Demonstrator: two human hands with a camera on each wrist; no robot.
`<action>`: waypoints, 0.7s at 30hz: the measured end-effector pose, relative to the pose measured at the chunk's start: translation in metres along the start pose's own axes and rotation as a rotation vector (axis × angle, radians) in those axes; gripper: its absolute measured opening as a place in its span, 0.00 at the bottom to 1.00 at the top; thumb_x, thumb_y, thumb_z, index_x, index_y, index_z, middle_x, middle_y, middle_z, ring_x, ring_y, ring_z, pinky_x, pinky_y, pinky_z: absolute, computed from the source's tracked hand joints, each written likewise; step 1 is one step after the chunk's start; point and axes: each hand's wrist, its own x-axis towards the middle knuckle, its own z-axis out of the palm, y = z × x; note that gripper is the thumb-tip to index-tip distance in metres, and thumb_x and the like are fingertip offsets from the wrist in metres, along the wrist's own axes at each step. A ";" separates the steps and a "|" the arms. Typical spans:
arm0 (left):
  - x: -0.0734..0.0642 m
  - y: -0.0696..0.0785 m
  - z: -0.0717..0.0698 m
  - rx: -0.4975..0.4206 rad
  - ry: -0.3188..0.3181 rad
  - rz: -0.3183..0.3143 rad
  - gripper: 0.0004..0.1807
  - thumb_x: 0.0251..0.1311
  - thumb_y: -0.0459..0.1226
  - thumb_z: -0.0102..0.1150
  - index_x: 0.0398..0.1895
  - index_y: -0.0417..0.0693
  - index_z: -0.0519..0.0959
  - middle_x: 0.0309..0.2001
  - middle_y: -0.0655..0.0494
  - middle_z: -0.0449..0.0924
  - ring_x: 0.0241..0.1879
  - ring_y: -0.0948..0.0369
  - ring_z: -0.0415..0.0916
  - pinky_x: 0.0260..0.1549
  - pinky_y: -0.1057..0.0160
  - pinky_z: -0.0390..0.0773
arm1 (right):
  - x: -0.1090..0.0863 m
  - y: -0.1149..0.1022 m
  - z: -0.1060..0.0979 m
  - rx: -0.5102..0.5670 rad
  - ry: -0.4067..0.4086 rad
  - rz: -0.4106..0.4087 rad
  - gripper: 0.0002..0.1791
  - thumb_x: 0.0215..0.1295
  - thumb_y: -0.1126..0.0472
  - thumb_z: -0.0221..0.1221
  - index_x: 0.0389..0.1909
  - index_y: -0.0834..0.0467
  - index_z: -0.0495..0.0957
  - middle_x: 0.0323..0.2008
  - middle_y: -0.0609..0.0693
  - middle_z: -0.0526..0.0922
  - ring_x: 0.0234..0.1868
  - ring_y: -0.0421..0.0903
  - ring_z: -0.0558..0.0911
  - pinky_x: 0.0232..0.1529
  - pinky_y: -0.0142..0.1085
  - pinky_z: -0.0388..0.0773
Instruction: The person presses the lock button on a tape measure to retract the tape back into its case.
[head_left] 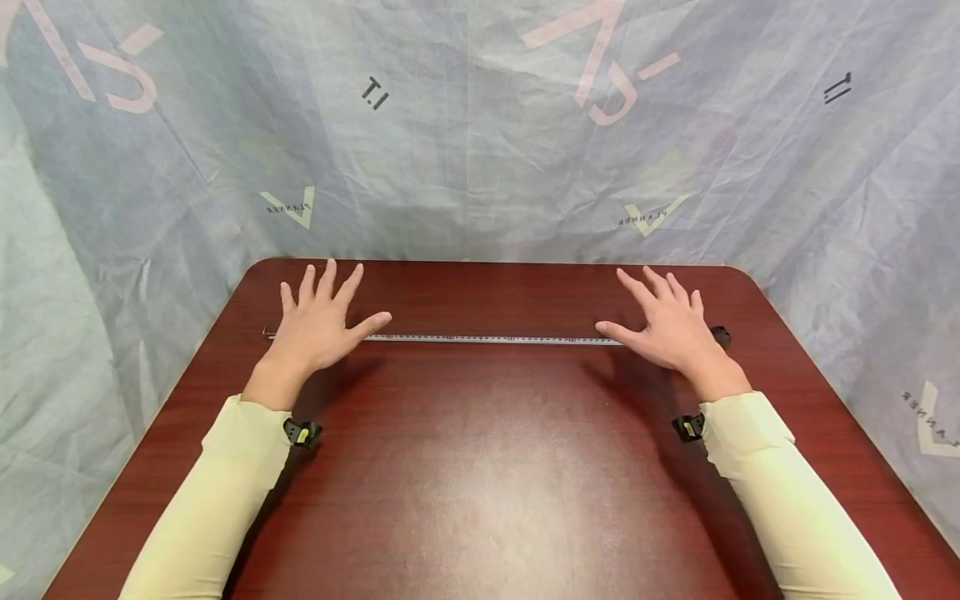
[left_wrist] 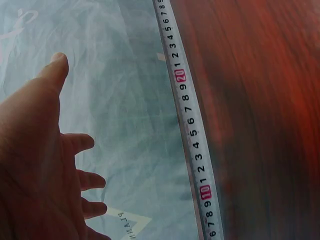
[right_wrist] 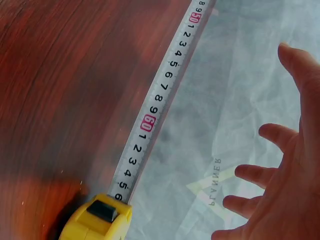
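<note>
Tabletop (head_left: 487,467): left hand (head_left: 315,329) and right hand (head_left: 671,329) partly hide tape measure (head_left: 480,338) (case (head_left: 722,336) included).

Measuring tape (head_left: 480,339): red 10, 20, 50, 60. Cloth (head_left: 487,167): "T.I", reversed "PLANNER".

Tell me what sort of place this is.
Probably a makeshift recording booth: grey printed fabric hangs around three sides of a dark-red wood-grain table, where an extended yellow-cased tape measure lies.
</note>
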 end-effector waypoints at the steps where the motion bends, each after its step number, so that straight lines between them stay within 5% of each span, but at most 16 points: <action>1: 0.000 -0.002 -0.001 -0.007 -0.002 0.001 0.56 0.63 0.77 0.40 0.85 0.57 0.44 0.82 0.36 0.35 0.79 0.33 0.30 0.67 0.25 0.26 | 0.000 0.001 -0.001 0.009 0.001 -0.002 0.55 0.63 0.23 0.56 0.84 0.43 0.49 0.81 0.64 0.45 0.78 0.74 0.42 0.68 0.75 0.30; 21: -0.013 -0.034 -0.008 -0.132 -0.063 -0.005 0.52 0.67 0.73 0.44 0.85 0.61 0.43 0.83 0.39 0.37 0.80 0.38 0.31 0.71 0.28 0.33 | -0.019 0.033 -0.006 0.139 -0.011 0.023 0.54 0.64 0.31 0.64 0.84 0.41 0.48 0.80 0.65 0.47 0.76 0.75 0.49 0.63 0.77 0.46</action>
